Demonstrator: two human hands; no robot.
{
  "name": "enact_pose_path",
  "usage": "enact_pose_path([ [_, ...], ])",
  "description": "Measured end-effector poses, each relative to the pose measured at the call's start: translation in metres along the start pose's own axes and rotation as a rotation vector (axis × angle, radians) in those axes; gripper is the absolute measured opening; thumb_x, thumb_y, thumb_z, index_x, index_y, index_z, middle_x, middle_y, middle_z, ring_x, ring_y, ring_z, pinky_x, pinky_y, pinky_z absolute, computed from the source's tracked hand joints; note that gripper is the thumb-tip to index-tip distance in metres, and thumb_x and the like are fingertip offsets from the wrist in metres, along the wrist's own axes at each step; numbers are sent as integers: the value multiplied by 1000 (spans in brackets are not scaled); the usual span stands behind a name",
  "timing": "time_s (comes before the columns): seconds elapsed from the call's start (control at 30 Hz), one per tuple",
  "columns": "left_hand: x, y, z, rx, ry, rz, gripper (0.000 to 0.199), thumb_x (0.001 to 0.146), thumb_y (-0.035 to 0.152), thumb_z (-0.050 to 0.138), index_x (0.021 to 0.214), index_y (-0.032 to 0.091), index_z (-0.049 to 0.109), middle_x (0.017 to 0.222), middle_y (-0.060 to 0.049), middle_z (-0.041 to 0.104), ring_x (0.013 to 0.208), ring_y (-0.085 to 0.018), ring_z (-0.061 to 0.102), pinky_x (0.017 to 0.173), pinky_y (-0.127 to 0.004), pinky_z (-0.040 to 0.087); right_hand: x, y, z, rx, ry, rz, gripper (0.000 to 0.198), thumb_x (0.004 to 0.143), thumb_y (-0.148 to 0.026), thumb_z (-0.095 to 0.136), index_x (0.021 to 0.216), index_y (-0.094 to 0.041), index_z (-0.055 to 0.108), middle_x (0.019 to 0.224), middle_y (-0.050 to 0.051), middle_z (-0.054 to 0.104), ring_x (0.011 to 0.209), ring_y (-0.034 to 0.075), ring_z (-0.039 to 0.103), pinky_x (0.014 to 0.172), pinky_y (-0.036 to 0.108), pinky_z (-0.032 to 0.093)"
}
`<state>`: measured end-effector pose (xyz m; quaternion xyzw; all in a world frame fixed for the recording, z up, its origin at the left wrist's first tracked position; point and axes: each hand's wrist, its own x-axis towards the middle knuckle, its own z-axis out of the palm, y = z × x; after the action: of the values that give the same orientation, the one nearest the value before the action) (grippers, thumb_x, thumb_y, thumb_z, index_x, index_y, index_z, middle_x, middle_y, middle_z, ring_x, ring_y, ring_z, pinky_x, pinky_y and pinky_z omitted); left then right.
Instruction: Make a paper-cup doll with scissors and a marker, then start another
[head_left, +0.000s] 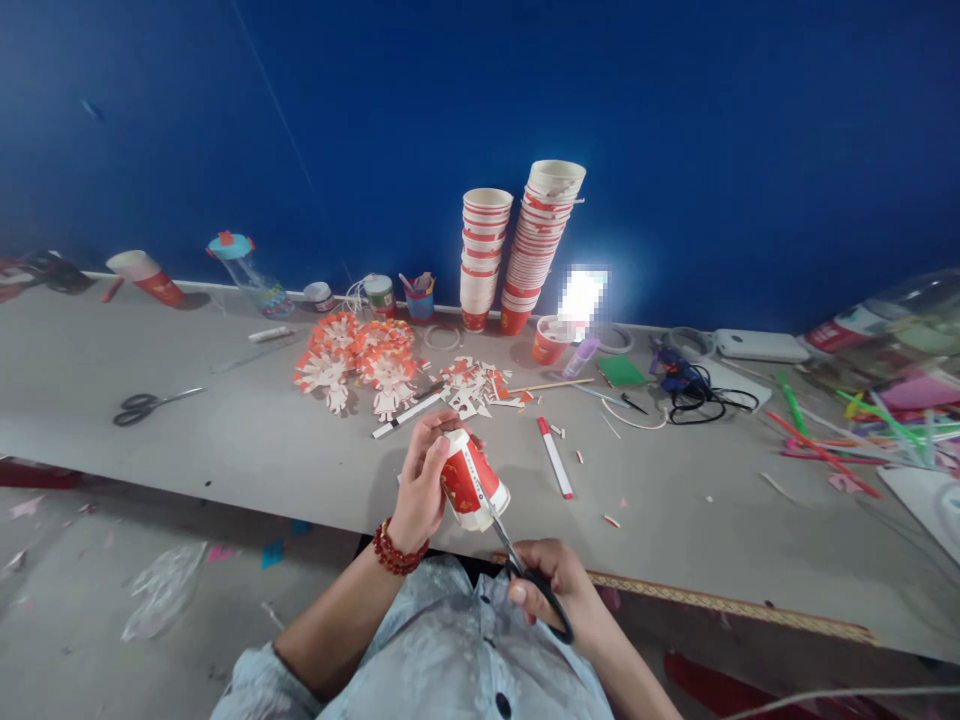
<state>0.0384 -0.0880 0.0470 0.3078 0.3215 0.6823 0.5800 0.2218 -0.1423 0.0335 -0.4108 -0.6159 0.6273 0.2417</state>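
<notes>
My left hand (421,488) is wrapped round the far end of a red and white paper cup (471,482), which is tilted with its rim toward me. In my right hand (551,578) are black-handled scissors (511,552), with thumb and fingers at the loops. Their blades reach the cup's rim and lie along its side; how far apart the blades are is hard to make out. Just beyond the cup lies a heap of red and white paper scraps (474,386). To its left are several cut-paper figures (360,358) with fringed orange-red parts.
Two tall stacks of paper cups (486,262) stand against the blue wall. A red-capped marker (555,458) lies right of the cup. Another pair of scissors (142,407) rests at left; tangled black cord (701,395) and colourful straws (855,430) lie at right.
</notes>
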Motion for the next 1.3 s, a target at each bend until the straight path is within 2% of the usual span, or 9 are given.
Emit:
enact_pose_path([
  [0.2, 0, 0, 1, 2, 5, -2, 26, 89, 36, 59, 112, 23, 59, 102, -5, 63, 86, -22, 68, 74, -36, 57, -1, 4, 1, -1, 33, 30, 67, 66, -84, 55, 54, -20, 37, 47, -5, 34, 43, 7, 31, 41, 22, 21],
  [0.7, 0, 2, 1, 14, 18, -31, 27, 88, 36, 60, 112, 23, 57, 102, -6, 63, 87, -23, 68, 76, -36, 57, -2, 0, 2, -86, 72, -6, 67, 68, -79, 58, 53, -21, 29, 51, -7, 23, 46, 7, 25, 41, 23, 17],
  [0.87, -1, 4, 2, 35, 32, -37, 29, 86, 37, 61, 111, 23, 57, 101, -6, 64, 85, -23, 68, 74, -36, 57, -2, 1, 3, -60, 73, 9, 66, 66, -79, 61, 52, -21, 31, 48, -7, 25, 45, 8, 26, 42, 22, 18],
  [1.03, -5, 2, 4, 24, -3, -58, 28, 88, 33, 59, 114, 23, 56, 100, -5, 62, 86, -22, 68, 72, -34, 57, 0, -2, 3, -35, 16, -4, 65, 68, -81, 56, 54, -20, 38, 48, -5, 33, 45, 8, 30, 43, 23, 21],
  [1.3, -7, 2, 5, 35, 15, -68, 30, 87, 35, 60, 114, 24, 56, 99, -5, 62, 85, -23, 68, 71, -35, 57, 0, -4, 5, -72, 66, 5, 66, 67, -81, 58, 54, -21, 33, 51, -6, 27, 46, 8, 28, 42, 23, 19],
])
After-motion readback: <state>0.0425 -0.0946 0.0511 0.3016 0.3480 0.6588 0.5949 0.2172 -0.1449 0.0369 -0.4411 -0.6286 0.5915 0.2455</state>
